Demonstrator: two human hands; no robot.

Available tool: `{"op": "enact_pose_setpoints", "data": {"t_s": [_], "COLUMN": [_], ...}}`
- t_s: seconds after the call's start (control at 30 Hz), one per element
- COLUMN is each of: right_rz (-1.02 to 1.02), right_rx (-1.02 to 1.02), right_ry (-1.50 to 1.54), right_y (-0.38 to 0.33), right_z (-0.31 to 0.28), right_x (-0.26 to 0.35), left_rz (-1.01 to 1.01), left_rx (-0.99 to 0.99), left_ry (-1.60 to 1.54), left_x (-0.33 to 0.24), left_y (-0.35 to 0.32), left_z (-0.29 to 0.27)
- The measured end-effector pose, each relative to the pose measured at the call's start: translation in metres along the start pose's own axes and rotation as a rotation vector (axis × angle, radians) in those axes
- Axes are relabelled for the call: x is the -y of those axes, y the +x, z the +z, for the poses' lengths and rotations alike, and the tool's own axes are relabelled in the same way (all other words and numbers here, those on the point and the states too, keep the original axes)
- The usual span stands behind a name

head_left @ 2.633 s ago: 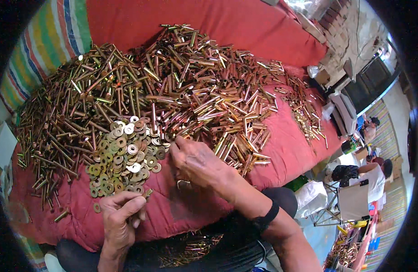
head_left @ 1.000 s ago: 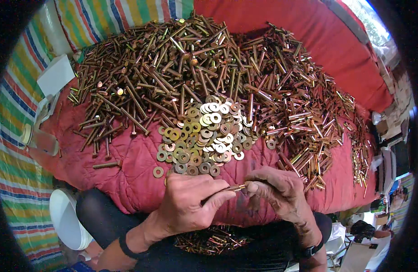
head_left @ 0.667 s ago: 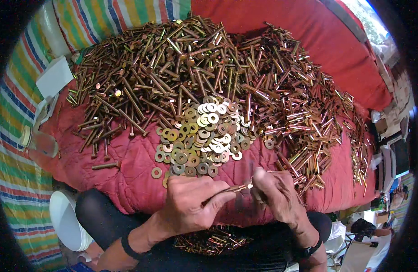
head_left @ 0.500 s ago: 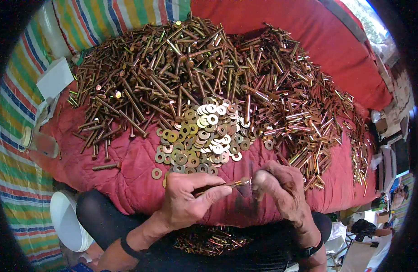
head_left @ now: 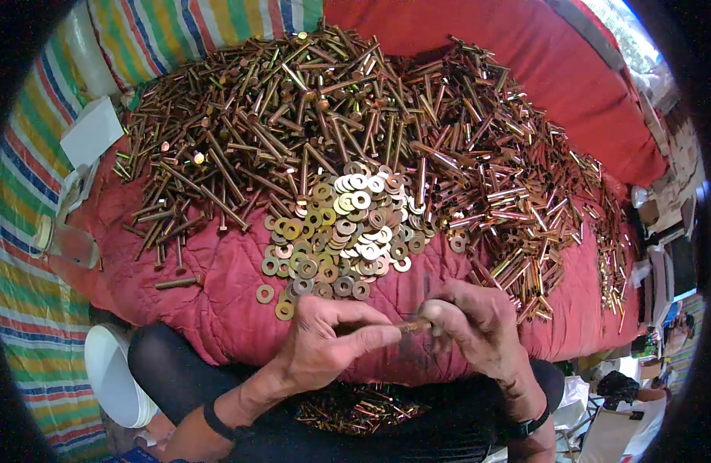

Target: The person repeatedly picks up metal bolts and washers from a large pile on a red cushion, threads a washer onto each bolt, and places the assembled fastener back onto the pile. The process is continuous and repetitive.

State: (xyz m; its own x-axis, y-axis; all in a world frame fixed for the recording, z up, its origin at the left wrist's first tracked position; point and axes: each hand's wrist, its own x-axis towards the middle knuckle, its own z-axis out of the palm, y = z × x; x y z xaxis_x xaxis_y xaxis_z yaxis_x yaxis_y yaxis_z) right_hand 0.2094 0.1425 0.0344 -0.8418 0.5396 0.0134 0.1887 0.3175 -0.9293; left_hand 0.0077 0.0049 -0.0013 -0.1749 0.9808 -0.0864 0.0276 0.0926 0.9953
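My left hand pinches a brass-coloured bolt between thumb and forefinger, its end pointing right. At that end, my right hand has its thumb and fingers closed round the tip. Slight blur and the fingers hide whether a small part sits there. Just beyond my hands lies a pile of flat washers, some shiny, some dull. Behind it rises a big heap of long hex-headed bolts. Toward the right the heap turns into short metal tubes.
Everything lies on a red quilted cloth. More metal pieces rest in my lap. A white bucket stands at left, a clear jar above it. One bolt lies apart. Striped sheeting borders the left side.
My right hand has shifted slightly left onto the bolt's end, covering threads that showed before. The left hand has moved a little to the right and still holds the bolt.
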Motion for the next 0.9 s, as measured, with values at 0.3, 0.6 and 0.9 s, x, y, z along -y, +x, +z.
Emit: {"op": "enact_pose_setpoints", "data": {"t_s": [0.3, 0.6, 0.9], "right_rz": [-0.299, -0.14, -0.346], "right_rx": [-0.04, -0.09, 0.004], "right_ry": [-0.315, -0.228, -0.361], "right_y": [0.0053, 0.002, 0.0049], "right_z": [0.0021, -0.0029, 0.0019], "right_x": [-0.0026, 0.0066, -0.0009], "left_rz": [0.022, 0.02, -0.184], "left_rx": [-0.008, -0.045, 0.044], "left_ry": [-0.126, -0.159, -0.24], "left_x": [-0.0004, 0.0034, 0.0022], "left_y": [0.0045, 0.0056, 0.0032], "left_z": [-0.0042, -0.004, -0.0057]}}
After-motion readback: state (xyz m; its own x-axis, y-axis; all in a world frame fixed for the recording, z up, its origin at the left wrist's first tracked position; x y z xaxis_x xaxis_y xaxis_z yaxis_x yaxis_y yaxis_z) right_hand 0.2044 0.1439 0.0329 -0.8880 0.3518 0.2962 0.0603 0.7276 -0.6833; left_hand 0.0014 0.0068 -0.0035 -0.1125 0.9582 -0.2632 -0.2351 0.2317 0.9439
